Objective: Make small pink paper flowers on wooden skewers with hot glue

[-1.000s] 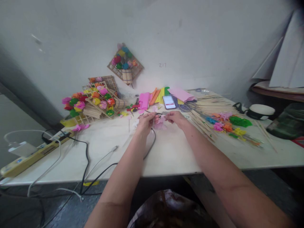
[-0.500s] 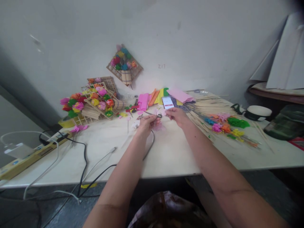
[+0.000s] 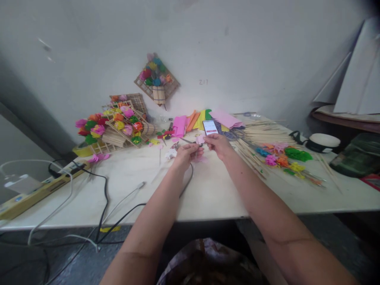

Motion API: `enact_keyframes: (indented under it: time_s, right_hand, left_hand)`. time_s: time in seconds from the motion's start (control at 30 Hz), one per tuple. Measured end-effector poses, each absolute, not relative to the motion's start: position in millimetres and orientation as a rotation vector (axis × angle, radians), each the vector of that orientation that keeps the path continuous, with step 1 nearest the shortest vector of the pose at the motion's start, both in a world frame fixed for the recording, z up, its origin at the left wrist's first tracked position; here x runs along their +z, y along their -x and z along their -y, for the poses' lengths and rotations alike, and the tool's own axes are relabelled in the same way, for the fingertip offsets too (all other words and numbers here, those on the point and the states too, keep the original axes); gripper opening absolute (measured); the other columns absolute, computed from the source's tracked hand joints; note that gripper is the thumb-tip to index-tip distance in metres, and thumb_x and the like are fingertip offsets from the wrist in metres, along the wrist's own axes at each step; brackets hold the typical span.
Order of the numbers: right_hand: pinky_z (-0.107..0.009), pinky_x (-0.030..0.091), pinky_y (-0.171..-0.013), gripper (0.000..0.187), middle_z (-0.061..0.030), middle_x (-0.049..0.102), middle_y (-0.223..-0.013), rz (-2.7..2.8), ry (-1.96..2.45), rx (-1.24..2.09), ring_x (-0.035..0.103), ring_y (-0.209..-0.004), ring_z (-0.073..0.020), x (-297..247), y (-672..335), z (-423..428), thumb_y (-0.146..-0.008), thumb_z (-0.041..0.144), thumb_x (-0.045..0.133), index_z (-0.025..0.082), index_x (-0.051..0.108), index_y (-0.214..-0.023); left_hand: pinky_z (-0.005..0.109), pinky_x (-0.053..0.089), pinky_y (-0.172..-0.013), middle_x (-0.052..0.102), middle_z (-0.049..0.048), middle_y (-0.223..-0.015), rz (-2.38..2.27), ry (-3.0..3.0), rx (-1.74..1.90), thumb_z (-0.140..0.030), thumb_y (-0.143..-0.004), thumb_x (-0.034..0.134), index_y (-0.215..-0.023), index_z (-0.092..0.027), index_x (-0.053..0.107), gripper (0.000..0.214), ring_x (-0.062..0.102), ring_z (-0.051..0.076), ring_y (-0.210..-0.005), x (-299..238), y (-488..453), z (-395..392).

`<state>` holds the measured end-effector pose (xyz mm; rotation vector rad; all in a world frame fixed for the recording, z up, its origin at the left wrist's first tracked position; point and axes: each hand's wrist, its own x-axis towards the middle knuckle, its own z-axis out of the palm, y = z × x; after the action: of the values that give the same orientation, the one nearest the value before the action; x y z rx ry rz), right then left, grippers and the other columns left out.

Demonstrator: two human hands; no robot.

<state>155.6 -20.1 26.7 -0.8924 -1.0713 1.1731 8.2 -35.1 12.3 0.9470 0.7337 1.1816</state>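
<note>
Over the middle of the table, my left hand (image 3: 188, 153) is closed, thumb and fingers pinched together. A thin stem-like thing seems to be between them, too small to make out. Just to its right, my right hand (image 3: 218, 145) pinches a small pale pink paper piece (image 3: 200, 139) at the fingertips. Scissors (image 3: 187, 141) lie behind the left fingers, their dark handle partly covered. More pale pink paper pieces (image 3: 202, 159) rest on the table below the hands. A lit phone (image 3: 210, 127) stands just beyond my right hand.
Paper flowers on bamboo lattices (image 3: 118, 122) are heaped at the left. Folded coloured paper (image 3: 179, 126) lies at the back. Bamboo sticks (image 3: 264, 132) and loose paper flowers (image 3: 282, 160) spread rightward, near a dark jar (image 3: 356, 154). Cables and a power strip (image 3: 38, 194) occupy the left edge.
My two hands stay close together with small finger movements. The pale pink paper piece shows more clearly between them now. The whole view has shifted slightly.
</note>
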Motion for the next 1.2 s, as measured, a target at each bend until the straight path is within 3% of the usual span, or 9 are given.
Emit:
enact_keyframes:
  time_s: [0.77,0.93,1.07,1.2]
  right_hand:
    - [-0.020,0.029,-0.038,0.026,0.0027,0.058,-0.050,1.138,1.033,1.027,0.039,-0.040,-0.0055,28.2,-150.4,22.7,-0.051,0.031,0.076,0.017,0.057,-0.061]
    - [-0.020,0.029,-0.038,0.030,0.0012,0.060,-0.056,1.110,1.072,1.017,0.040,-0.042,-0.0061,30.3,-151.9,24.2,-0.056,0.040,0.074,0.017,0.058,-0.065]
    - [-0.021,0.034,-0.043,0.034,-0.0014,0.062,-0.067,1.136,1.126,1.053,0.047,-0.050,-0.0076,29.0,-150.5,26.3,-0.059,0.048,0.071,0.016,0.062,-0.066]
    - [-0.024,0.038,-0.052,0.034,-0.0007,0.060,-0.060,1.144,1.099,1.118,0.051,-0.054,-0.0099,25.1,-146.1,25.8,-0.056,0.047,0.072,0.016,0.062,-0.063]
  left_hand:
    - [0.024,0.052,-0.057,0.068,0.0082,-0.071,-0.719,-0.977,1.159,-0.014,-0.070,0.064,-0.077,-0.009,0.062,0.009,0.064,0.013,-0.058,11.8,-10.3,35.5]
    - [0.023,0.052,-0.057,0.068,0.0077,-0.069,-0.724,-0.967,1.169,-0.013,-0.070,0.064,-0.076,-0.008,0.061,0.009,0.064,0.013,-0.058,13.2,-10.2,36.1]
    - [0.023,0.052,-0.057,0.068,0.0073,-0.068,-0.722,-0.981,1.170,-0.013,-0.070,0.064,-0.078,-0.008,0.062,0.009,0.064,0.013,-0.058,14.3,-10.8,37.2]
    - [0.023,0.052,-0.056,0.067,0.0073,-0.067,-0.747,-1.003,1.154,-0.013,-0.070,0.064,-0.078,-0.008,0.062,0.009,0.064,0.013,-0.057,14.2,-11.5,36.9]
